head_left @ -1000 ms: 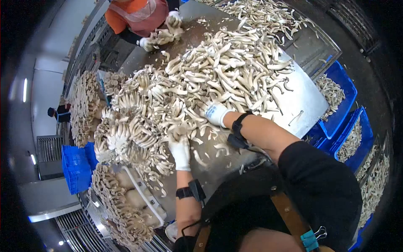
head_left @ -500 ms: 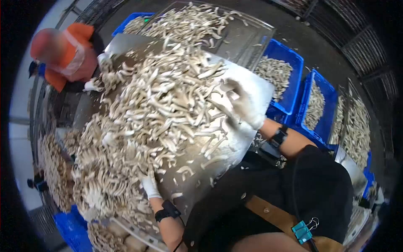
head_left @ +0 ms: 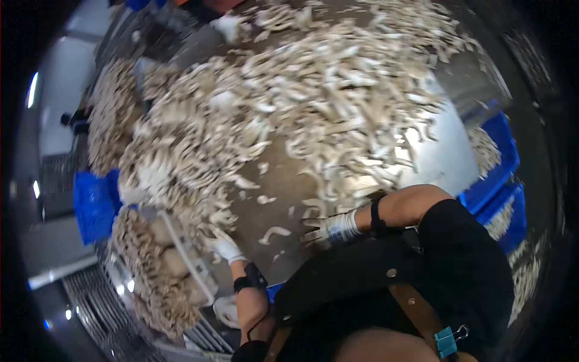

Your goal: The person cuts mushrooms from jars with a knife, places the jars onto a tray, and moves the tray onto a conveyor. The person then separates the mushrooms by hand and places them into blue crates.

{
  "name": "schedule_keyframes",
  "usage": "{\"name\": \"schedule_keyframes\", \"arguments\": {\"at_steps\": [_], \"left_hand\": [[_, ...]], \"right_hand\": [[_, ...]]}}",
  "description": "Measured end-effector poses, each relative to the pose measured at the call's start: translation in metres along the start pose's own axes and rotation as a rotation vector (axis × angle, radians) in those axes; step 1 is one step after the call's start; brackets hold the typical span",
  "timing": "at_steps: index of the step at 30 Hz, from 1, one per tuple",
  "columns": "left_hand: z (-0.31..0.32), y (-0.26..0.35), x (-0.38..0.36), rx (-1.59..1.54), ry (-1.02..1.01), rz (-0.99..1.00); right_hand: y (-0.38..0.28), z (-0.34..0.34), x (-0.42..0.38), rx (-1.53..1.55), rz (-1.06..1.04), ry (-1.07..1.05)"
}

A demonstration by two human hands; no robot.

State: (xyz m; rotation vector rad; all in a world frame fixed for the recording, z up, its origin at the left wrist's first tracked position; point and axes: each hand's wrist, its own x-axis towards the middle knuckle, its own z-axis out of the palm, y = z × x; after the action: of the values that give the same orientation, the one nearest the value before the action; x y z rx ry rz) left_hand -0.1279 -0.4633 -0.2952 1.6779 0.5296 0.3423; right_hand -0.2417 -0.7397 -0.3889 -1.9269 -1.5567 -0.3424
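The view is motion-blurred. A big heap of pale mushrooms (head_left: 313,90) covers most of the metal table (head_left: 289,181). My left hand (head_left: 224,246), in a white glove, rests at the near-left fringe of the heap, against clustered mushrooms; the blur hides whether it grips any. My right hand (head_left: 329,230), also gloved, lies low at the table's near edge with fingers spread and nothing in it. A loose mushroom piece (head_left: 274,232) sits on the bare metal between the two hands.
Blue crates (head_left: 503,151) with mushrooms stand to the right of the table. A blue crate (head_left: 90,205) is at the left. A white tray (head_left: 181,253) of mushroom clusters sits at the near left. Metal racks run along the lower left.
My right hand has pulled back from the far right of the heap to the near table edge. My left hand stays near the left fringe. The camera has swung, and the person in orange is out of view.
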Motion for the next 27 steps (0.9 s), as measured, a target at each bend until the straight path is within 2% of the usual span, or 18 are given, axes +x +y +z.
{"name": "schedule_keyframes", "arguments": {"at_steps": [2,3,4,5,7,8,10,12,13,14,16,18,19,21,22,24,25,27], "left_hand": [[-0.012,-0.029,0.02,-0.151,0.127,-0.051],[-0.001,-0.038,0.025,0.52,0.141,-0.072],[0.02,-0.065,0.039,0.558,0.071,0.244],[0.058,-0.073,0.036,0.477,0.026,0.288],[0.132,-0.043,0.013,0.18,-0.181,0.164],[0.163,-0.039,0.005,-0.348,-0.331,-0.077],[0.206,0.004,-0.018,0.347,-0.441,0.203],[0.236,-0.007,-0.023,0.026,-0.683,0.544],[0.224,0.01,-0.021,0.062,-0.846,0.388],[0.204,0.029,-0.02,0.096,-1.014,0.22],[0.137,0.034,0.013,0.231,-0.494,0.386],[0.089,0.059,0.052,-0.006,-0.084,0.165],[0.064,0.072,0.071,-0.152,0.128,0.091],[0.041,0.047,0.117,0.214,0.001,0.141],[0.054,0.023,0.139,0.221,0.006,0.141],[0.077,-0.053,0.179,-0.752,-0.323,0.126],[0.079,-0.04,0.169,-0.751,-0.325,0.129],[0.087,0.03,0.126,-0.055,-0.258,0.086]], "right_hand": [[0.027,0.012,0.031,0.086,-0.037,-0.126],[0.047,0.029,0.04,0.012,0.044,-0.147],[0.066,0.038,0.049,-0.067,0.125,-0.178],[0.083,0.0,0.069,-0.342,0.225,-0.329],[0.134,-0.042,0.067,-0.411,0.475,-0.446],[0.156,-0.065,0.057,-0.334,0.663,-0.477],[0.189,-0.104,0.025,-0.32,0.909,-0.426],[0.235,-0.107,-0.044,-0.506,0.847,-0.342],[0.225,-0.156,0.015,-0.344,1.206,-0.603],[0.225,-0.169,0.005,-0.454,1.1,-0.595],[0.222,-0.193,0.017,-0.337,1.144,-0.743],[0.188,-0.203,0.053,-0.465,0.965,-0.472],[0.182,-0.198,0.078,-0.459,0.977,-0.501],[0.173,-0.161,0.125,0.148,1.103,-0.27],[0.166,-0.134,0.143,0.672,1.036,-0.085],[0.171,-0.023,0.133,1.141,0.882,0.132],[0.158,-0.016,0.154,1.425,0.909,0.309],[0.162,-0.018,0.151,1.519,1.071,0.416]]}}
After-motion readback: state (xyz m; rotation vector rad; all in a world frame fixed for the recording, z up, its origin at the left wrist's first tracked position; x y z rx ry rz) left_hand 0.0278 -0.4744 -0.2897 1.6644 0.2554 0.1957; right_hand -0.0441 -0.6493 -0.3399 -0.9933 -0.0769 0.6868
